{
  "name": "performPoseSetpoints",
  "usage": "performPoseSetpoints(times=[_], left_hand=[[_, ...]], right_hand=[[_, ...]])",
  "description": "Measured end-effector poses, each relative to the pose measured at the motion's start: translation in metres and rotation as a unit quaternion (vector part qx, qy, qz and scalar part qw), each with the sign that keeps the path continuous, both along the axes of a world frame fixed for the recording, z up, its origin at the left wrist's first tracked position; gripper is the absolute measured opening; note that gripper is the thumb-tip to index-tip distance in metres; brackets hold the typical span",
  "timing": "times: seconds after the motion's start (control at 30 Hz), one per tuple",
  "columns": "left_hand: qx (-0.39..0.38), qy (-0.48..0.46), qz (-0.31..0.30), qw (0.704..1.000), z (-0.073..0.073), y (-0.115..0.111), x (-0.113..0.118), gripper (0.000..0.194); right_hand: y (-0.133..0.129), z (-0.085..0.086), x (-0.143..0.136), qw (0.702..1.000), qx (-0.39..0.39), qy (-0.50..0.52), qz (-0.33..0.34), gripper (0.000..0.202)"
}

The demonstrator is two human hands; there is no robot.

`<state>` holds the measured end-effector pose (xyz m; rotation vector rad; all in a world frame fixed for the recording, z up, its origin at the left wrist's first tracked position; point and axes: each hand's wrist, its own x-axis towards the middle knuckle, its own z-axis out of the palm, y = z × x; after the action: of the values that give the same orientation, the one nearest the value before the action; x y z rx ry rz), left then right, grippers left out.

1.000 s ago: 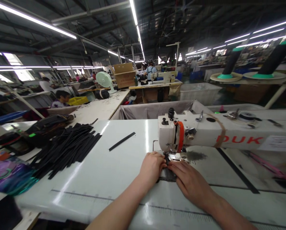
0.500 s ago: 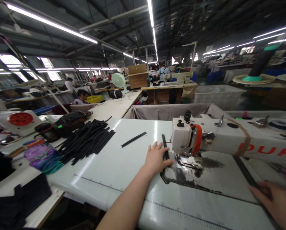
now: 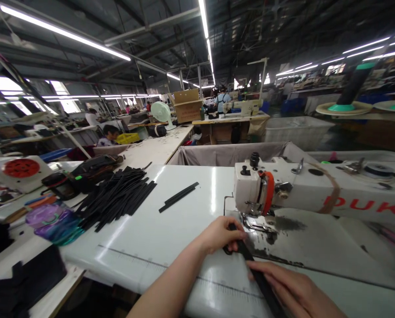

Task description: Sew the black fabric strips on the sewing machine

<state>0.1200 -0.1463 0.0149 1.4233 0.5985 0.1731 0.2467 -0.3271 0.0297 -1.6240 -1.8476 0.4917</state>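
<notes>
A long black fabric strip [image 3: 263, 282] slants across the near side of the sewing machine's plate. Its upper end is pinched in the curled fingers of my left hand [image 3: 221, 235], just left of the presser foot [image 3: 259, 224]. Lower down, my right hand [image 3: 288, 285] grips the same strip between thumb and fingers. The white sewing machine [image 3: 252, 185] stands just beyond both hands. Two short black strips [image 3: 179, 197] lie side by side on the pale tabletop [image 3: 180, 234], left of the machine head. Farther left is a heap of similar black strips [image 3: 118, 196].
A purple and teal pouch [image 3: 53, 221] sits at the table's left edge, near a dark lidded jar [image 3: 60, 184]. Dark fabric pieces [image 3: 35, 278] lie lower left. A fabric-lined bin [image 3: 230, 153] is behind the table. A green fan [image 3: 162, 113] and carton [image 3: 187, 106] stand farther back.
A second short strip now lies beside the single one. My left hand has drawn back toward me and closed. My right hand has come in from the right with the long strip.
</notes>
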Motion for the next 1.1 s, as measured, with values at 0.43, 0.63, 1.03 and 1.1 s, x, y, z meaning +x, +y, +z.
performPoseSetpoints(times=[0.43, 0.63, 1.03, 1.1], left_hand=[[0.558, 0.025, 0.039, 0.829, -0.008, -0.002, 0.003, 0.016], [0.587, -0.019, -0.041, 0.808, -0.008, 0.003, 0.004, 0.026], [0.602, 0.046, -0.025, 0.797, -0.011, -0.008, 0.004, 0.018], [0.603, 0.057, -0.020, 0.796, -0.010, -0.008, 0.005, 0.018]], right_hand=[[0.042, -0.039, 0.007, 0.890, 0.253, -0.379, -0.024, 0.046], [0.042, -0.041, 0.007, 0.878, 0.287, -0.382, -0.017, 0.046], [0.042, -0.040, 0.009, 0.890, 0.289, -0.354, -0.010, 0.044], [0.044, -0.039, 0.010, 0.901, 0.278, -0.334, -0.015, 0.042]])
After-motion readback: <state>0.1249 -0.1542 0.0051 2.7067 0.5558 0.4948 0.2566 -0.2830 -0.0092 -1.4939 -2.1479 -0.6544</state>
